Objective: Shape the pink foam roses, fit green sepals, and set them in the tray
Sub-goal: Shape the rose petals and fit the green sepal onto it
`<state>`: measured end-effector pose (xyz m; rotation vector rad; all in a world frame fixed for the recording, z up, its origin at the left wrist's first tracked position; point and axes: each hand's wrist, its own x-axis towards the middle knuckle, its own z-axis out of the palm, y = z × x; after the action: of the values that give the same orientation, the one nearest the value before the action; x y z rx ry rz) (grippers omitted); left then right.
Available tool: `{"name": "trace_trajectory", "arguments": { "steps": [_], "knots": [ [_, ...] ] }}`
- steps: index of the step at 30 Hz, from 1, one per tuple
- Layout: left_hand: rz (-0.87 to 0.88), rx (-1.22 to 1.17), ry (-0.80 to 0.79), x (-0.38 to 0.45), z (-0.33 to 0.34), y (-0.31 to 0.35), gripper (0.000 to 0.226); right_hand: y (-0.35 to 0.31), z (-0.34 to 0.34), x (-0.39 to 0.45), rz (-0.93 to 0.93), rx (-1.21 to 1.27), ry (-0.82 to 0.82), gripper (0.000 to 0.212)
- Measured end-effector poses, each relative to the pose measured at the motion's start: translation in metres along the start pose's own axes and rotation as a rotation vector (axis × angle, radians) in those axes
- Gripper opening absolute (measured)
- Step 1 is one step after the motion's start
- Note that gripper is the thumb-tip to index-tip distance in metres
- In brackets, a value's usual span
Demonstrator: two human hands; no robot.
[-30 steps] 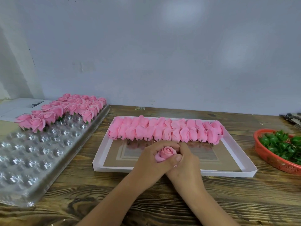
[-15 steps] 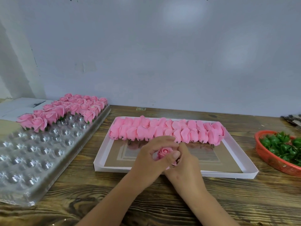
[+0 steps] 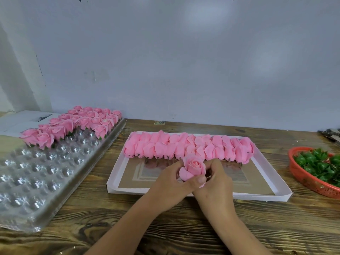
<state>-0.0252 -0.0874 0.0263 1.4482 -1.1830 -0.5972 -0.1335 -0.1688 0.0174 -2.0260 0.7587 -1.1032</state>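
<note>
Soft pink foam rose (image 3: 193,167), petals spiralled, held above the near part of a shallow white cardboard tray (image 3: 283,196); left hand (image 3: 173,188) and right hand (image 3: 215,183) both curl their fingers round it. Two rows of unshaped pink foam buds (image 3: 187,148) lie along the tray's far edge. Clear dimpled plastic blister tray (image 3: 46,173) holds finished roses (image 3: 73,124) at its far end. Red mesh plastic basket (image 3: 311,183) contains glossy green sepals (image 3: 320,162). Grained wooden tabletop (image 3: 184,227) beneath.

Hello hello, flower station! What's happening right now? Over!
Left hand and right hand both grip one rose over the white tray. No sepal on it yet. Nothing in the way.
</note>
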Motion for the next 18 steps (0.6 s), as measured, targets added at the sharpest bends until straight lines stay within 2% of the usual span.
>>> {"name": "trace_trajectory", "arguments": {
  "steps": [2,3,7,13,18],
  "knots": [
    [-0.001,0.018,0.032,0.0008,-0.0005,-0.0022,0.073,0.0011,0.0000,0.0008,0.009,-0.014,-0.028,0.033],
    [0.009,0.024,0.078,0.0006,-0.0010,-0.0017,0.072,0.0014,0.0005,0.0012,0.015,-0.022,-0.052,0.033],
    [0.127,-0.029,0.201,0.0013,-0.0006,0.0008,0.040,0.0022,0.0038,0.0001,0.007,-0.051,-0.128,0.038],
    [0.106,-0.068,0.109,0.0023,-0.0019,0.0032,0.024,0.0063,0.0057,-0.0009,0.018,-0.023,-0.103,0.037],
    [0.077,0.063,0.071,0.0012,-0.0010,-0.0011,0.036,0.0065,0.0041,-0.0004,0.032,-0.027,-0.071,0.035]
  ]
}}
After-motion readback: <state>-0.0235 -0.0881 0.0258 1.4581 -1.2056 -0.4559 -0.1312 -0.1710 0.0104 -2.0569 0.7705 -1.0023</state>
